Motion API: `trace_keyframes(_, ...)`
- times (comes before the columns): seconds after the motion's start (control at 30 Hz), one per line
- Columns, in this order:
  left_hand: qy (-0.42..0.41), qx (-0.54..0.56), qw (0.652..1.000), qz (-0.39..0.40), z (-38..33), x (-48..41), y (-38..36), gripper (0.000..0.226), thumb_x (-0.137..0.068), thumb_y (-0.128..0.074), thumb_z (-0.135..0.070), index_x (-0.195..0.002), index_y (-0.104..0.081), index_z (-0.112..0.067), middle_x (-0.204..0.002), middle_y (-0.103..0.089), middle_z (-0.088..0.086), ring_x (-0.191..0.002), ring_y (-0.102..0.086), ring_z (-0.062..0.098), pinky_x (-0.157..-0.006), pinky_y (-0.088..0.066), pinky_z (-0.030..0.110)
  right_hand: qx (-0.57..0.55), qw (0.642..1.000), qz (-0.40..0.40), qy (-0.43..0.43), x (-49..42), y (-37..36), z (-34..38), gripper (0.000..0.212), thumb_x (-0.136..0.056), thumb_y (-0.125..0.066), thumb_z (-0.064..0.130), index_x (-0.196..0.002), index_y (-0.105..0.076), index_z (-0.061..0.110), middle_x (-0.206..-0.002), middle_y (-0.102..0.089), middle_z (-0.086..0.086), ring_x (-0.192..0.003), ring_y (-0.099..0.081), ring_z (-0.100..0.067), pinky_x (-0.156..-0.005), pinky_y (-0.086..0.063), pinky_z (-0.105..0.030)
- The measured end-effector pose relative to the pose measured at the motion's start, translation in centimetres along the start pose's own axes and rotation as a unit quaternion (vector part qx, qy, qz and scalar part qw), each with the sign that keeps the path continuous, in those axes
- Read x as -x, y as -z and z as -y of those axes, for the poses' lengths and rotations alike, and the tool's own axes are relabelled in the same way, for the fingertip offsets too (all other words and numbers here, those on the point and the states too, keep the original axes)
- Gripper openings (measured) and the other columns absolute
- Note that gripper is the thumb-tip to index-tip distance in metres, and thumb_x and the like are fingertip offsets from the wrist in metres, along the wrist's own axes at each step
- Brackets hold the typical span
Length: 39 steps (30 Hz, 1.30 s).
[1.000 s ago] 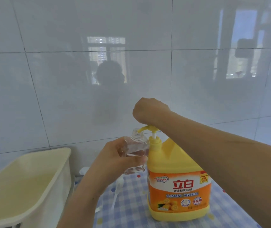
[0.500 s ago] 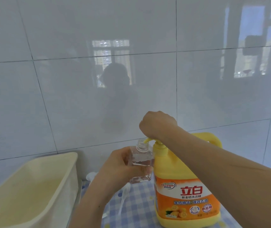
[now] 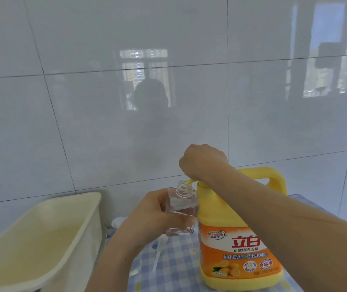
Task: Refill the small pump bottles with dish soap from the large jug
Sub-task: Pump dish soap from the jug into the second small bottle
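Observation:
The large yellow jug [image 3: 238, 249] with an orange label stands on the checked cloth. My right hand [image 3: 202, 161] is curled over its pump head, which sits low against the jug's neck. The yellow pump spout [image 3: 189, 182] points into the open mouth of a small clear bottle [image 3: 181, 204]. My left hand [image 3: 153, 213] grips that bottle by its body and holds it upright against the jug's left side, above the table. Some clear liquid shows in the bottle's lower part.
A cream plastic tub [image 3: 69, 207] stands at the left. On the blue checked tablecloth [image 3: 174, 270], under my left hand, lies a white pump top [image 3: 119, 222] with its dip tube [image 3: 156, 258]. A glossy tiled wall is close behind.
My right hand has pushed the jug's pump head down from its raised position. My left hand lowered the small bottle with the spout.

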<state>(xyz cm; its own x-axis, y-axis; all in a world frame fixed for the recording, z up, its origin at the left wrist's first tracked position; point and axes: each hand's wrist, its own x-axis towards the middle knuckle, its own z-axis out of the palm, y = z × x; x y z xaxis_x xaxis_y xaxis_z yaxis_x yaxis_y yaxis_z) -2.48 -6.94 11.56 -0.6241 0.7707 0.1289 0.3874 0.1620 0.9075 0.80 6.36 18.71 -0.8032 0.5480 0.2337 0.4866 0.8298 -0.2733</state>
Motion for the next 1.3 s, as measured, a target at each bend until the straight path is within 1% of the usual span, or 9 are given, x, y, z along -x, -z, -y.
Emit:
trace_keyframes(0.13,-0.007,0.001,1.0,0.004,0.2,-0.2,0.0,0.033,-0.078,-0.077,-0.008,-0.089,-0.068,-0.038,-0.082,-0.076,-0.019,-0.074,-0.072,0.001,-0.057,-0.053,0.012,0.004,1.0,0.001,-0.002,0.1,0.0,0.0,0.016,-0.083,-0.04,0.009,-0.068,-0.039,0.014,-0.076,-0.045,-0.003,-0.08,-0.047,-0.026,-0.078,-0.038,-0.034)
trace_keyframes(0.27,-0.013,0.0,1.0,0.002,0.2,-0.2,0.0,0.032,-0.077,-0.078,-0.008,-0.091,-0.068,-0.036,-0.083,-0.076,-0.019,-0.076,-0.072,0.001,-0.061,-0.054,0.014,0.004,1.0,0.003,-0.001,0.1,0.1,0.1,0.017,-0.082,-0.04,0.009,-0.067,-0.037,0.014,-0.074,-0.044,-0.003,-0.078,-0.046,-0.026,-0.075,-0.037,-0.034)
trace_keyframes(0.43,-0.019,0.012,1.0,0.007,0.0,-0.1,0.0,0.032,-0.077,-0.078,-0.008,-0.09,-0.068,-0.036,-0.079,-0.075,-0.02,-0.071,-0.071,-0.002,-0.056,-0.051,0.011,0.016,1.0,-0.006,0.002,0.0,0.4,0.3,0.016,-0.082,-0.04,0.009,-0.067,-0.038,0.014,-0.074,-0.044,-0.003,-0.076,-0.045,-0.025,-0.075,-0.037,-0.035)
trace_keyframes(0.63,-0.018,0.033,0.999,0.014,-0.4,0.1,0.1,0.033,-0.075,-0.079,-0.009,-0.097,-0.07,-0.032,-0.088,-0.078,-0.011,-0.08,-0.074,0.008,-0.065,-0.056,0.018,0.025,0.999,-0.029,0.011,-0.1,1.3,0.6,0.017,-0.08,-0.04,0.008,-0.065,-0.037,0.015,-0.072,-0.044,-0.002,-0.073,-0.043,-0.023,-0.077,-0.036,-0.035)
trace_keyframes(0.7,-0.023,0.045,0.998,0.021,-0.6,0.3,0.2,0.033,-0.076,-0.079,-0.007,-0.099,-0.071,-0.029,-0.089,-0.078,-0.01,-0.081,-0.075,0.009,-0.063,-0.055,0.019,0.014,0.999,-0.04,0.017,-0.2,1.8,0.7,0.016,-0.08,-0.039,0.008,-0.065,-0.039,0.016,-0.072,-0.045,-0.002,-0.066,-0.04,-0.02,-0.079,-0.036,-0.035)
trace_keyframes(0.8,-0.038,0.061,0.997,0.022,-0.9,0.5,0.2,0.032,-0.076,-0.078,-0.006,-0.096,-0.071,-0.031,-0.087,-0.078,-0.011,-0.077,-0.074,0.006,-0.06,-0.054,0.016,0.006,0.997,-0.07,0.032,-0.5,2.5,0.7,0.015,-0.082,-0.037,0.01,-0.073,-0.048,0.016,-0.074,-0.049,-0.001,-0.072,-0.044,-0.023,-0.081,-0.037,-0.035)
trace_keyframes(0.97,-0.053,0.072,0.996,0.011,-1.2,0.7,0.1,0.028,-0.076,-0.08,-0.015,-0.095,-0.072,-0.034,-0.09,-0.078,-0.012,-0.081,-0.074,0.007,-0.062,-0.057,0.019,-0.007,0.995,-0.093,0.042,-1.1,3.6,1.0,0.019,-0.084,-0.037,0.01,-0.068,-0.045,0.016,-0.073,-0.05,-0.002,-0.063,-0.041,-0.019,-0.078,-0.036,-0.034)
trace_keyframes(1.1,-0.055,0.084,0.995,0.002,-1.3,0.7,0.0,0.028,-0.076,-0.08,-0.016,-0.096,-0.071,-0.033,-0.09,-0.078,-0.011,-0.08,-0.074,0.007,-0.06,-0.056,0.019,0.009,0.995,-0.087,0.048,-1.0,3.5,1.2,0.018,-0.084,-0.037,0.011,-0.076,-0.052,0.016,-0.078,-0.055,-0.002,-0.074,-0.048,-0.024,-0.08,-0.038,-0.035)
trace_keyframes(1.3,-0.056,0.093,0.994,-0.012,-1.3,0.6,-0.2,0.026,-0.077,-0.079,-0.019,-0.094,-0.07,-0.036,-0.087,-0.077,-0.016,-0.077,-0.072,0.001,-0.056,-0.053,0.015,0.01,0.998,-0.047,0.031,-0.9,1.8,0.5,0.021,-0.089,-0.037,0.013,-0.069,-0.044,0.015,-0.077,-0.052,-0.002,-0.078,-0.05,-0.025,-0.079,-0.039,-0.036)
